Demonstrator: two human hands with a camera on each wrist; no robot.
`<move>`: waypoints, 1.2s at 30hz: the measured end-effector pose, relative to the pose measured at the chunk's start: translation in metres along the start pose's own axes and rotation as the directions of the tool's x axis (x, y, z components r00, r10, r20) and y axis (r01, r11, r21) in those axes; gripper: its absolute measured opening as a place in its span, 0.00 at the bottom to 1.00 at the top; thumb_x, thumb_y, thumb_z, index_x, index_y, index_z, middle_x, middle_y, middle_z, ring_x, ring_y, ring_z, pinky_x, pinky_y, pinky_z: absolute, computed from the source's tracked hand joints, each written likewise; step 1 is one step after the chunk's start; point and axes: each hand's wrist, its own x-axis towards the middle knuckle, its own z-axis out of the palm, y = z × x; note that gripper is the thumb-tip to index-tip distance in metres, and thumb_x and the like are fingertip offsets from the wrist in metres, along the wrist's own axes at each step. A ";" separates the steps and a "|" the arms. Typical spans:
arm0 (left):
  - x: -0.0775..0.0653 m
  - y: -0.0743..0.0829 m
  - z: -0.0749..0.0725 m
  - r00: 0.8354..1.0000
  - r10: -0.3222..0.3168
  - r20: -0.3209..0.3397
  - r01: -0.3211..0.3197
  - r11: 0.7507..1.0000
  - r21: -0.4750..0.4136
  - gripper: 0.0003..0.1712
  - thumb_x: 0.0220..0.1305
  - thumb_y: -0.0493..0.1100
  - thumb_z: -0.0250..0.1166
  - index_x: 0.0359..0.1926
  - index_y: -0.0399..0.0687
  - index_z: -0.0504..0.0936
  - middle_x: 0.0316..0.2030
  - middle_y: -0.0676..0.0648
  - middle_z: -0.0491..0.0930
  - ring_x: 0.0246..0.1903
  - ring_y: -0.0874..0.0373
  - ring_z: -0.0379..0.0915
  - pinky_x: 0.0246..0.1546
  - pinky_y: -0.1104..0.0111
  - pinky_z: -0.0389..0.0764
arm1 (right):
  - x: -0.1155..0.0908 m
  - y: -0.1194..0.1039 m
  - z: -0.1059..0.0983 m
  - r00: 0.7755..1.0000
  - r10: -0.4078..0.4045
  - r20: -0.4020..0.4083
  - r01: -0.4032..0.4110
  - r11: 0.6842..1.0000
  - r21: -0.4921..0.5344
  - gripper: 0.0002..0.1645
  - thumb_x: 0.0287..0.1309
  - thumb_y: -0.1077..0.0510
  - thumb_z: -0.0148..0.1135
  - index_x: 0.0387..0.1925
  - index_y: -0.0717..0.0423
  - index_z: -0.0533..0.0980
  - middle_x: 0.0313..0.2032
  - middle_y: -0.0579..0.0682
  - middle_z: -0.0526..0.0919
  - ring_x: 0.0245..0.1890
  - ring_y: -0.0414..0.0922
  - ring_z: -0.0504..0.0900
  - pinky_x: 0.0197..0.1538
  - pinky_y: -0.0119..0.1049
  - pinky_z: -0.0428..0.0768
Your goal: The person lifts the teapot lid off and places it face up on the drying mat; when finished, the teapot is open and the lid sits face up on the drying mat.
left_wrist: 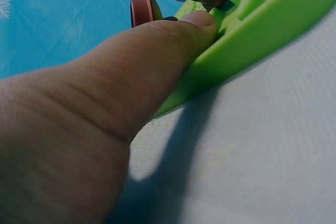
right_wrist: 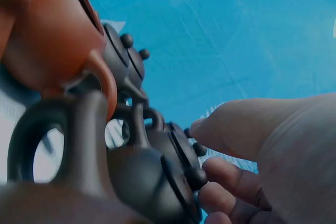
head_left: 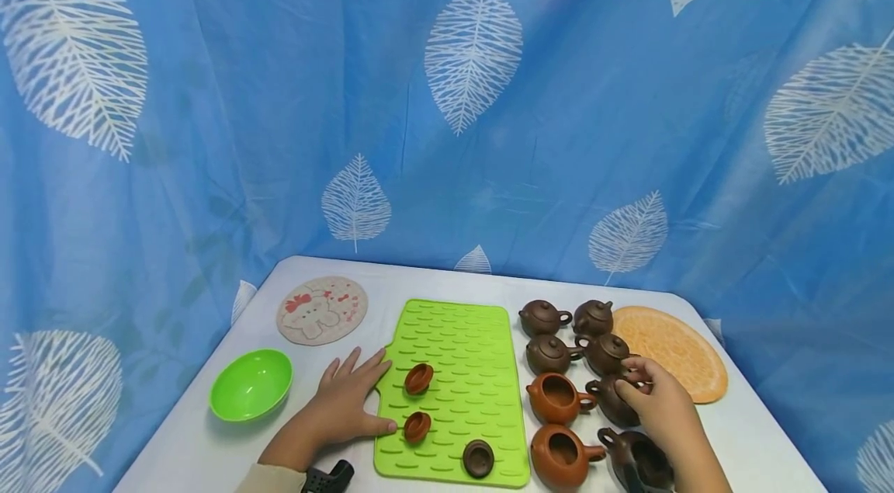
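My left hand (head_left: 342, 404) rests spread at the left edge of the green mat (head_left: 475, 338), its thumb on the rim in the left wrist view. Two reddish-brown teapot lids (head_left: 417, 427) and a dark brown lid (head_left: 478, 459) lie on the mat. My right hand (head_left: 663, 407) is over a dark teapot (head_left: 615, 401) in the right column. In the right wrist view, that teapot (right_wrist: 142, 179) has its lid on; my fingertips are beside its knob (right_wrist: 195, 179), with the thumb apart from them. Whether they touch is unclear.
Two lidless reddish teapots (head_left: 562, 458) and a lidless dark teapot (head_left: 646, 456) stand at the front right. Several lidded dark teapots (head_left: 545, 318) stand behind them. An orange-slice mat (head_left: 680, 353) lies far right; a green bowl (head_left: 251, 386) and round coaster (head_left: 321, 310) are left.
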 end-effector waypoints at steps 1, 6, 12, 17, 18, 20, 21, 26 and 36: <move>0.000 0.001 0.000 1.000 0.000 0.001 0.000 1.000 0.002 0.66 0.42 0.81 0.74 0.79 0.56 0.68 0.82 0.52 0.57 0.82 0.34 0.38 0.77 0.31 0.37 | 0.001 0.002 0.000 1.000 -0.009 0.000 0.009 1.000 -0.009 0.30 0.67 0.49 0.67 0.64 0.61 0.75 0.53 0.62 0.84 0.53 0.58 0.82 0.47 0.54 0.83; -0.001 0.004 -0.003 1.000 0.001 -0.008 -0.001 1.000 0.005 0.66 0.43 0.80 0.75 0.79 0.56 0.68 0.82 0.51 0.57 0.82 0.34 0.38 0.77 0.32 0.37 | 0.002 0.007 -0.002 0.999 -0.043 -0.005 0.043 0.998 -0.038 0.27 0.66 0.51 0.68 0.60 0.62 0.78 0.48 0.58 0.85 0.47 0.53 0.83 0.42 0.47 0.82; -0.001 0.004 -0.002 1.000 0.006 -0.004 -0.006 1.000 -0.009 0.66 0.42 0.80 0.75 0.78 0.55 0.68 0.82 0.51 0.57 0.82 0.34 0.38 0.78 0.32 0.36 | 0.000 0.012 -0.004 1.000 -0.020 0.006 0.020 0.998 -0.058 0.24 0.65 0.52 0.68 0.56 0.62 0.81 0.44 0.55 0.84 0.44 0.50 0.82 0.38 0.39 0.77; -0.001 0.003 0.000 1.000 0.003 -0.005 -0.003 1.000 -0.013 0.66 0.42 0.80 0.75 0.79 0.56 0.68 0.82 0.51 0.57 0.82 0.35 0.38 0.78 0.32 0.36 | 0.001 0.012 -0.006 1.000 0.002 0.011 -0.001 0.998 -0.064 0.23 0.66 0.51 0.67 0.56 0.62 0.81 0.42 0.53 0.84 0.43 0.49 0.82 0.37 0.38 0.77; -0.001 0.003 -0.001 1.000 0.007 -0.010 -0.007 1.000 -0.010 0.66 0.42 0.81 0.75 0.79 0.56 0.68 0.82 0.51 0.57 0.82 0.34 0.38 0.78 0.32 0.36 | 0.001 0.011 -0.006 1.000 0.006 0.009 -0.005 0.998 -0.062 0.23 0.66 0.52 0.67 0.56 0.62 0.81 0.41 0.53 0.83 0.42 0.49 0.81 0.37 0.38 0.77; -0.001 0.004 -0.002 1.000 0.015 -0.021 -0.015 1.000 -0.002 0.66 0.42 0.80 0.75 0.78 0.56 0.68 0.82 0.51 0.57 0.82 0.34 0.38 0.78 0.32 0.37 | 0.001 0.011 -0.005 1.000 0.011 0.001 -0.011 0.998 -0.060 0.21 0.67 0.52 0.67 0.54 0.62 0.81 0.40 0.52 0.83 0.41 0.49 0.81 0.37 0.38 0.77; -0.001 0.004 -0.002 1.000 0.020 -0.024 -0.020 1.000 0.000 0.66 0.43 0.80 0.75 0.78 0.55 0.68 0.82 0.50 0.57 0.82 0.34 0.38 0.78 0.32 0.37 | 0.001 0.011 -0.005 1.000 0.015 -0.002 -0.015 0.998 -0.057 0.20 0.67 0.53 0.67 0.54 0.62 0.81 0.40 0.51 0.84 0.41 0.48 0.81 0.36 0.38 0.77; -0.003 0.005 -0.004 0.999 0.027 -0.018 -0.027 1.000 -0.003 0.65 0.44 0.79 0.75 0.78 0.55 0.68 0.82 0.51 0.57 0.82 0.34 0.38 0.78 0.33 0.37 | 0.000 0.012 -0.004 1.000 0.021 -0.015 -0.022 0.998 -0.058 0.20 0.70 0.51 0.65 0.54 0.62 0.81 0.41 0.52 0.85 0.42 0.50 0.82 0.37 0.39 0.78; -0.005 0.004 -0.001 1.000 0.020 -0.014 -0.020 1.000 -0.001 0.65 0.43 0.80 0.75 0.79 0.55 0.68 0.82 0.51 0.57 0.82 0.35 0.38 0.78 0.33 0.37 | -0.002 0.010 -0.001 0.996 0.056 -0.075 -0.051 0.997 0.059 0.22 0.75 0.47 0.62 0.55 0.62 0.79 0.44 0.59 0.89 0.41 0.51 0.85 0.37 0.42 0.80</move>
